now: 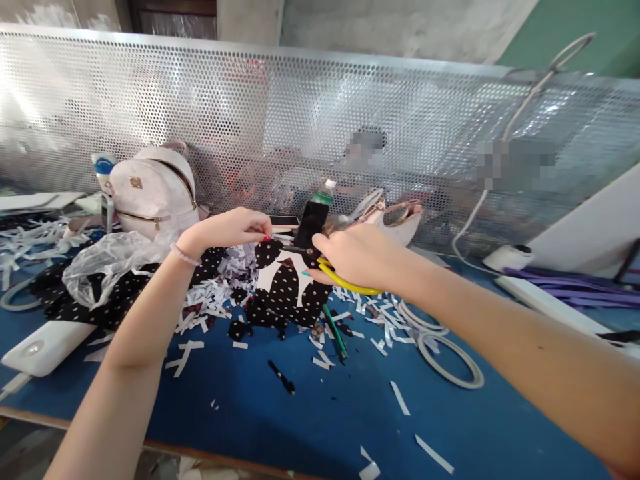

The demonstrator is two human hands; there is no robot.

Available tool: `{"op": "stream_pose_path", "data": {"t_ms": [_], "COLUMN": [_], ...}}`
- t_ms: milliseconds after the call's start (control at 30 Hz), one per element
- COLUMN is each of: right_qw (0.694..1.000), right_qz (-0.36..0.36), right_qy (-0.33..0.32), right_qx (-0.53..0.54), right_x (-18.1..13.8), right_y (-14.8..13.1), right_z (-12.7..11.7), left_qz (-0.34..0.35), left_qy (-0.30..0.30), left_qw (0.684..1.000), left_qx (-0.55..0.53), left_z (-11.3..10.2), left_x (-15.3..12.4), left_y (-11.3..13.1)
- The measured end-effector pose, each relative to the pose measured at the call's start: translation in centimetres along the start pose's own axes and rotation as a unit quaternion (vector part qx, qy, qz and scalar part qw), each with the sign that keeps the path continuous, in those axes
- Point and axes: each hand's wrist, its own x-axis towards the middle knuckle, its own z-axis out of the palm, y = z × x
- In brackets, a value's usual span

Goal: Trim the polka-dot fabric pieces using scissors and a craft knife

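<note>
My right hand [353,257] is closed around the yellow-handled scissors [350,287]. Their dark blades point left, across the top of a black polka-dot fabric piece [287,290] that shows white patches. At the upper left corner of this fabric, my left hand [239,227] pinches the edge between thumb and fingers. The fabric hangs or leans above the table, and its lower edge is near small dark scraps [240,329]. How far the blades are apart is hard to make out.
White strips [210,300] litter the blue table [330,413]. A pale backpack [153,190], plastic bag [115,263] and white power bank [45,347] are on the left. A phone [313,223] stands behind my hands. Tape rolls [450,360] lie right; a perforated metal screen [300,100] rises behind.
</note>
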Motion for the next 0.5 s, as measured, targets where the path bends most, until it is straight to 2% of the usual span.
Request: {"op": "stream_pose_path", "data": {"t_ms": [267,500], "right_qw": [1.0,1.0], "right_qz": [-0.002,-0.023], "right_qy": [-0.002,-0.014], "right_qx": [0.029,-0.003], "right_x": [0.73,1.0], "right_y": [-0.34,-0.43], "right_z": [0.04,-0.16], "left_qz": [-0.002,0.005], "left_qy": [-0.004,-0.004], "left_qw": [1.0,1.0], "left_qx": [-0.013,-0.01], "left_z": [0.0,-0.02], "left_x": [-0.01,0.16], "left_y": [0.33,0.6]}}
